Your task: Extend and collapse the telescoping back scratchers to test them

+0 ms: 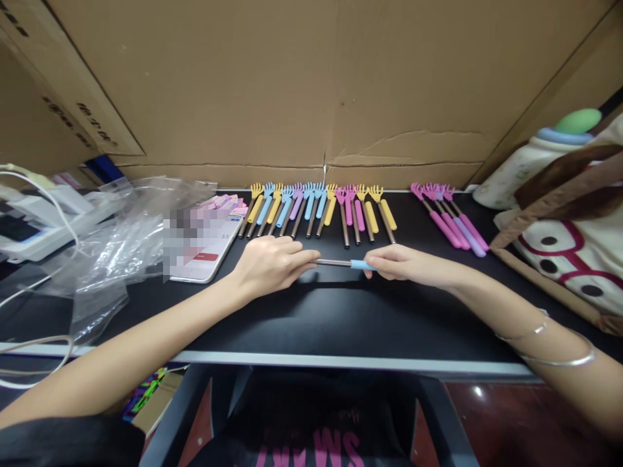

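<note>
Head view, worktop: The black worktop carries everything, and both hands are above its middle part, in front of the long row.
Rod: The metal rod lies nearly level between the two hands, with the blue sleeve at its right-hand end.
Left hand: The left hand is closed, palm down, and its fingertips pinch the far end of the rod; I cannot tell if a claw head is hidden there.
Right hand: The right hand has its thumb and fingers closed around the blue sleeve, covering a part of it.
Long row: Behind the hands are claw heads on metal rods, with coloured handles seeming to lie beside the rods.
Pink and purple group: To the right, some scratchers have handles at the lower ends of their rods.
Left side: A phone lies near clear plastic bags.
Good handling: In my judgement, rod and sleeve should stay in one straight line; the left grip should be firm, and the right force even, without bending.
</note>
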The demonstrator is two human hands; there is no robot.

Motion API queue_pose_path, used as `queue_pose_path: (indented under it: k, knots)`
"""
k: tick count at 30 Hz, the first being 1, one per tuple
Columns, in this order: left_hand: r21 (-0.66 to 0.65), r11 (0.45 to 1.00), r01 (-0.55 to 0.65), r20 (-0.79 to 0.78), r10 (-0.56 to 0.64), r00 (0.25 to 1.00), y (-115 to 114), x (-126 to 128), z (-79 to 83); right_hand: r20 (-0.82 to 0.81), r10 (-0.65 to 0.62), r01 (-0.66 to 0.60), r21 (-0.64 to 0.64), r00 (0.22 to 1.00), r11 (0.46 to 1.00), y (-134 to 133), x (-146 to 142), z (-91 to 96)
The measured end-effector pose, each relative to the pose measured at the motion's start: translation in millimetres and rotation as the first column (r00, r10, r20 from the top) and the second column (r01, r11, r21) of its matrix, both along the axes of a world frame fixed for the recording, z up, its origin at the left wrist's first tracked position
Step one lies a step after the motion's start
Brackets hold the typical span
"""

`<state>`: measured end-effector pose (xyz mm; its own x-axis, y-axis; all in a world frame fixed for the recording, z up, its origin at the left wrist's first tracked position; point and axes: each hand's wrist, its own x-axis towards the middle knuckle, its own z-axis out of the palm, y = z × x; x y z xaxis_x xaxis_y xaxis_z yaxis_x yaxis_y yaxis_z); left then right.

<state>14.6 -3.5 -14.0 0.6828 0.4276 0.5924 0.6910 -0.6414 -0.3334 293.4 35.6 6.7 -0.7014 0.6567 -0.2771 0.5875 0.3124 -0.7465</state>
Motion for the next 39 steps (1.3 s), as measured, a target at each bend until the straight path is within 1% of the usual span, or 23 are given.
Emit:
queue_pose_path:
  k: [4,8,11,13,14,15,16,17,20,22,23,25,26,27,28,29,30,32,34,39]
  knots:
    - [-0.067,0.998,-0.013,0.025,0.015,1.000,1.9,-0.2,-2.2,0.011,-0.053,0.051,0.137,0.999,0.989,1.5,-1.7,-5.8]
    - [-0.213,0.975,-0.058,0.026,0.065,0.998,4.8,-2.0,-5.7,0.019,-0.077,0.068,0.289,0.997,0.955,1.1,-4.7,-9.3]
    - [-0.311,0.945,-0.100,0.017,0.111,0.994,6.1,-3.1,-6.7,0.059,-0.106,0.074,0.406,0.993,0.911,-1.9,-5.7,-8.1]
    - [-0.366,0.923,-0.121,0.021,0.138,0.990,6.7,-3.8,-6.0,0.102,-0.147,0.078,0.496,0.984,0.865,-5.2,-6.2,-6.8]
    - [-0.397,0.909,-0.123,0.028,0.146,0.989,6.9,-4.2,-5.3,0.122,-0.169,0.075,0.549,0.978,0.832,-6.9,-6.4,-6.6]
    - [-0.431,0.894,-0.121,0.038,0.151,0.988,7.2,-4.7,-4.4,0.136,-0.189,0.068,0.610,0.973,0.790,-8.6,-6.5,-6.9]
    - [-0.468,0.876,-0.113,0.050,0.154,0.987,7.5,-5.1,-3.4,0.143,-0.205,0.057,0.675,0.968,0.736,-10.2,-6.4,-7.8]
    - [-0.507,0.856,-0.103,0.063,0.156,0.986,7.7,-5.6,-2.2,0.140,-0.216,0.043,0.741,0.966,0.670,-11.6,-6.3,-9.0]
    - [-0.632,0.773,-0.057,0.094,0.150,0.984,8.1,-6.4,2.2,0.113,-0.213,-0.008,0.898,0.970,0.441,-15.0,-5.1,-13.2]
    - [-0.711,0.703,-0.016,0.109,0.133,0.985,8.0,-6.4,5.2,0.111,-0.198,-0.046,0.952,0.974,0.304,-16.8,-4.6,-14.2]
    - [-0.742,0.670,0.003,0.116,0.124,0.986,8.0,-6.1,6.4,0.116,-0.193,-0.066,0.967,0.974,0.246,-17.6,-4.6,-14.0]
    - [-0.784,0.620,0.030,0.127,0.114,0.985,8.0,-5.4,7.9,0.128,-0.181,-0.101,0.983,0.975,0.151,-18.8,-5.0,-12.4]
    - [-0.794,0.606,0.033,0.130,0.117,0.985,8.2,-4.9,8.0,0.129,-0.175,-0.110,0.987,0.976,0.114,-19.0,-5.4,-11.5]
    - [-0.799,0.601,0.029,0.131,0.126,0.983,8.4,-4.4,7.6,0.129,-0.170,-0.116,0.989,0.977,0.089,-18.9,-5.8,-10.7]
    - [-0.798,0.603,0.019,0.129,0.139,0.982,8.6,-3.9,6.9,0.126,-0.168,-0.115,0.990,0.978,0.076,-18.7,-6.1,-10.1]
    - [-0.790,0.613,0.004,0.125,0.155,0.980,8.9,-3.4,6.0,0.120,-0.169,-0.109,0.991,0.978,0.077,-18.2,-6.4,-9.7]
    - [-0.776,0.630,-0.014,0.120,0.171,0.978,9.3,-3.0,5.0,0.113,-0.170,-0.099,0.991,0.979,0.091,-17.5,-6.5,-9.5]
    - [-0.736,0.675,-0.055,0.111,0.200,0.974,10.0,-2.6,3.1,0.098,-0.168,-0.075,0.987,0.981,0.140,-16.0,-6.5,-9.5]
    - [-0.700,0.710,-0.077,0.103,0.208,0.973,11.1,-2.9,2.4,0.089,-0.155,-0.060,0.982,0.984,0.178,-14.5,-6.3,-9.4]
    - [-0.662,0.745,-0.082,0.069,0.170,0.983,15.9,-8.5,5.3,0.089,-0.129,-0.062,0.978,0.988,0.201,-11.7,-4.6,-7.6]
